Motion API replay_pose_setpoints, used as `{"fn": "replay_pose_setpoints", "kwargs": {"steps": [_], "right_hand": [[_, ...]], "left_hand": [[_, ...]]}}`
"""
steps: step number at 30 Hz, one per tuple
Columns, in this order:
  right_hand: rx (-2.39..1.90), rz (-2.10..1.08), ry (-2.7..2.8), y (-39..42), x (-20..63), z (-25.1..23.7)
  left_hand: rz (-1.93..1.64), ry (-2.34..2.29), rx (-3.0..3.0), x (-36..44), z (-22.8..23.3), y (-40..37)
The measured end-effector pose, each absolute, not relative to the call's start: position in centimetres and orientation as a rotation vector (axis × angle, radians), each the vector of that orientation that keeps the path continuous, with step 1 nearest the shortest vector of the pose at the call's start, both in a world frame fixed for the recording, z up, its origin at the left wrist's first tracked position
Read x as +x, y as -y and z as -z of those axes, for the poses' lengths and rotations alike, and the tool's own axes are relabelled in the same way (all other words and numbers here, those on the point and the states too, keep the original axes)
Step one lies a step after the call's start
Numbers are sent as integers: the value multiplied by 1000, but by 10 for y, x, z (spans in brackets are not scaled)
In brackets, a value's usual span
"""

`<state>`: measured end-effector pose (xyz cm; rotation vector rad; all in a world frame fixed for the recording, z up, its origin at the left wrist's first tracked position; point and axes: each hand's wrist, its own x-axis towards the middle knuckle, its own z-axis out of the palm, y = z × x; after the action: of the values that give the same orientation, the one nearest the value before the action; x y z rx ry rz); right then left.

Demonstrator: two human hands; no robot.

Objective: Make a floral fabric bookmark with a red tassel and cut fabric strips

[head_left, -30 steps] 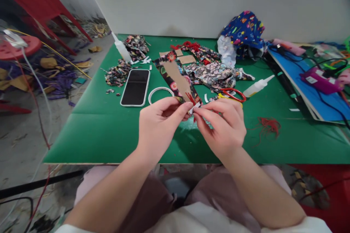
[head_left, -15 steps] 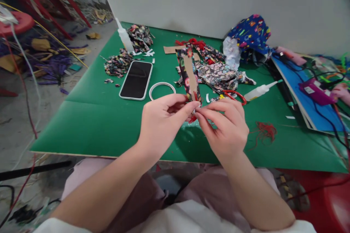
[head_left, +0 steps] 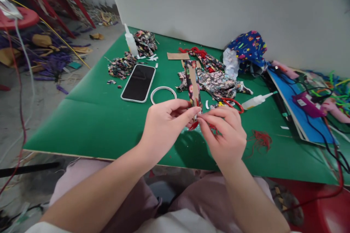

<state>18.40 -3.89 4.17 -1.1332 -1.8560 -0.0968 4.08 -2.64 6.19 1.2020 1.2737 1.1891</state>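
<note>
Between my hands, above the green table, a narrow strip of dark floral fabric [head_left: 188, 76] stands upright, folded round a brown cardboard piece [head_left: 194, 80]. Red threads [head_left: 193, 126] hang at its lower end. My left hand [head_left: 166, 125] is closed on the strip's lower end, thumb in front and fingers behind. With thumb and fingers pinched, my right hand [head_left: 225, 131] meets the same end from the right side. The fingertips of both hands nearly touch, and they hide the exact spot they grip.
On the green table [head_left: 90, 123] lie a phone [head_left: 138, 83], a white tape ring [head_left: 163, 88], red-handled scissors [head_left: 232, 102], glue bottles [head_left: 131, 42] [head_left: 258, 101], floral fabric scraps [head_left: 216, 82], red thread [head_left: 262, 140] and a purple device [head_left: 308, 103] with cables. A wall stands behind.
The view has shifted slightly, so the table items appear lower. Both hands keep their grip on the fabric strip's lower end, with hardly any change in pose.
</note>
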Motion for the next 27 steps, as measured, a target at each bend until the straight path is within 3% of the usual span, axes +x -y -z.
{"fn": "replay_pose_setpoints", "kwargs": {"steps": [27], "right_hand": [[-1149,82,1873,39,186,-42]], "left_hand": [[-1171,-1272,1156,42,-64,24]]}}
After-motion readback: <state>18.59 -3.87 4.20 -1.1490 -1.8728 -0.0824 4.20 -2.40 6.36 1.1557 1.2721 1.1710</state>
